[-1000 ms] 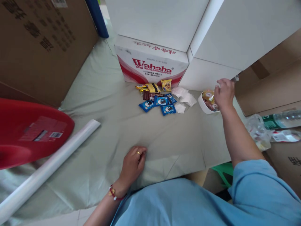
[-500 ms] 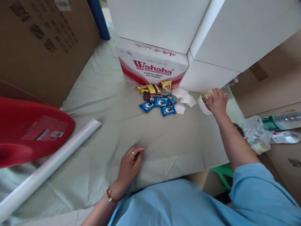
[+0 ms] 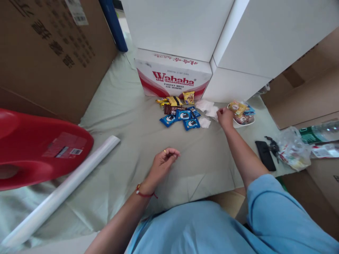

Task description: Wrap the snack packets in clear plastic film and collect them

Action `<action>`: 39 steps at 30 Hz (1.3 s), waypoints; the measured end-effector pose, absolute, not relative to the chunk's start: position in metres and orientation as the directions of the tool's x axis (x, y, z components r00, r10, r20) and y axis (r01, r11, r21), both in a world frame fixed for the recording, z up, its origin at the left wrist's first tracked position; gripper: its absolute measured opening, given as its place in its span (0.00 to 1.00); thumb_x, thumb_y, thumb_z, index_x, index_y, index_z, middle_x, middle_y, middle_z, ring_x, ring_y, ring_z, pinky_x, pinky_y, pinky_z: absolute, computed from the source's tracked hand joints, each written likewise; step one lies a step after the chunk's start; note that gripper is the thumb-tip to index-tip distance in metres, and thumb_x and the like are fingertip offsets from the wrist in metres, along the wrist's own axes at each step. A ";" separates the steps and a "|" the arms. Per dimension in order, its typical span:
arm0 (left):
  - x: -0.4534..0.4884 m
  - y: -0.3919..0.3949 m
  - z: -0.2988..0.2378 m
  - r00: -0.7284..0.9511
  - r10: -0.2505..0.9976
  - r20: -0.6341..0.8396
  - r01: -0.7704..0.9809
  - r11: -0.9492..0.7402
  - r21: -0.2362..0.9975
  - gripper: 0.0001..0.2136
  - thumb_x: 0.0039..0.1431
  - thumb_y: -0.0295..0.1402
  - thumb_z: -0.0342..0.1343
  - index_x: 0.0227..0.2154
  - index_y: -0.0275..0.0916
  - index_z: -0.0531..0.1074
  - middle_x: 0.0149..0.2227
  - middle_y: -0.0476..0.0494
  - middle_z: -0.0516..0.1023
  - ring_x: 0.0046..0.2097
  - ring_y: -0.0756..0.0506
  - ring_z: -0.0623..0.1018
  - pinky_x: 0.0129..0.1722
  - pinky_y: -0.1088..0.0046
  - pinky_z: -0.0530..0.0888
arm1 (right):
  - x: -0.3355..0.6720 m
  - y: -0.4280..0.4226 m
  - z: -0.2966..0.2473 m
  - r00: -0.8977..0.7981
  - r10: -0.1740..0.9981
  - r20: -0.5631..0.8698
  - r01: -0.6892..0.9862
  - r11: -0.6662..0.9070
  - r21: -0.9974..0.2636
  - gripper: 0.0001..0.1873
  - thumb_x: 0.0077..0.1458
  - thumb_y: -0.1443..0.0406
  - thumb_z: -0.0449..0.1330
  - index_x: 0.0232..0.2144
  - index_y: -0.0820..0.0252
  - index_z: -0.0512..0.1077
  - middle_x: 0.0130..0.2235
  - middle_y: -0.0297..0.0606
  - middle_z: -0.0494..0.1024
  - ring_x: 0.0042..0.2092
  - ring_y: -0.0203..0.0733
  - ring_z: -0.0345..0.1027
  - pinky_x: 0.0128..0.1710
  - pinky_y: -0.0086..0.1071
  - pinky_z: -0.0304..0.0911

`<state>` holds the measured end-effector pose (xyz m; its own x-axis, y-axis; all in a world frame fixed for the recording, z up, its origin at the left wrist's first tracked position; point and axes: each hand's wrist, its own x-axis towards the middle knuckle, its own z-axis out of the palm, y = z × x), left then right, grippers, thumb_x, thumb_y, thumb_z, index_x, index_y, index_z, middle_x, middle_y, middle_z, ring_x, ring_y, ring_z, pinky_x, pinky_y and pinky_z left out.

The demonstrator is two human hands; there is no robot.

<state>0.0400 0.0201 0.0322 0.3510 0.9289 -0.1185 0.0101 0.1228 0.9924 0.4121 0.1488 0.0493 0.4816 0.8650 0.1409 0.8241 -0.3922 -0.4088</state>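
Note:
My right hand point(image 3: 225, 117) is curled shut at the left rim of a white bowl point(image 3: 245, 123) that holds several snack packets; I cannot make out anything in its fingers. To the left of the hand lie white paper pieces point(image 3: 208, 107) and a small heap of blue, brown and yellow snack packets point(image 3: 181, 111). My left hand point(image 3: 164, 164) hovers just above the pale green cloth point(image 3: 122, 106) near me, fingers loosely curled with the tips together, nothing visible in them.
A Wahaha carton point(image 3: 173, 76) and white boxes point(image 3: 238, 38) stand behind the snacks. A brown carton point(image 3: 45, 53) and a red plastic chair point(image 3: 37, 148) are on the left, with a clear film roll point(image 3: 63, 188). A black object point(image 3: 265, 155), a plastic bag point(image 3: 292, 148) and bottles point(image 3: 321, 132) lie right.
My right hand came down from above the bowl to its left rim, and the bowl now sits flat. My left hand lifted off the cloth and moved forward.

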 end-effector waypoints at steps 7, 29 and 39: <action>0.067 0.045 0.019 0.471 0.870 -0.146 -0.332 0.328 0.884 0.12 0.57 0.41 0.66 0.37 0.38 0.77 0.37 0.44 0.79 0.35 0.50 0.75 0.35 0.74 0.72 | 0.359 0.029 0.070 0.524 0.849 -0.064 0.010 -0.081 -0.997 0.12 0.52 0.58 0.68 0.37 0.55 0.76 0.27 0.29 0.68 0.25 0.33 0.56 0.24 0.27 0.56; 0.065 0.043 -0.003 0.529 0.814 -0.240 -0.265 0.428 0.864 0.21 0.45 0.45 0.76 0.29 0.37 0.73 0.28 0.49 0.78 0.29 0.52 0.75 0.32 0.75 0.72 | 0.257 -0.037 0.034 0.647 0.741 -0.180 -0.300 0.031 -0.953 0.19 0.50 0.52 0.74 0.36 0.53 0.72 0.28 0.26 0.72 0.21 0.26 0.53 0.19 0.22 0.50; 0.062 0.045 0.004 0.700 0.665 -0.260 -0.416 0.675 0.609 0.28 0.59 0.62 0.60 0.40 0.37 0.79 0.46 0.36 0.83 0.47 0.40 0.82 0.47 0.61 0.79 | 0.259 -0.052 0.052 0.182 0.915 -0.359 -0.368 -0.276 -0.888 0.21 0.48 0.48 0.74 0.36 0.52 0.75 0.22 0.25 0.65 0.20 0.30 0.50 0.19 0.26 0.48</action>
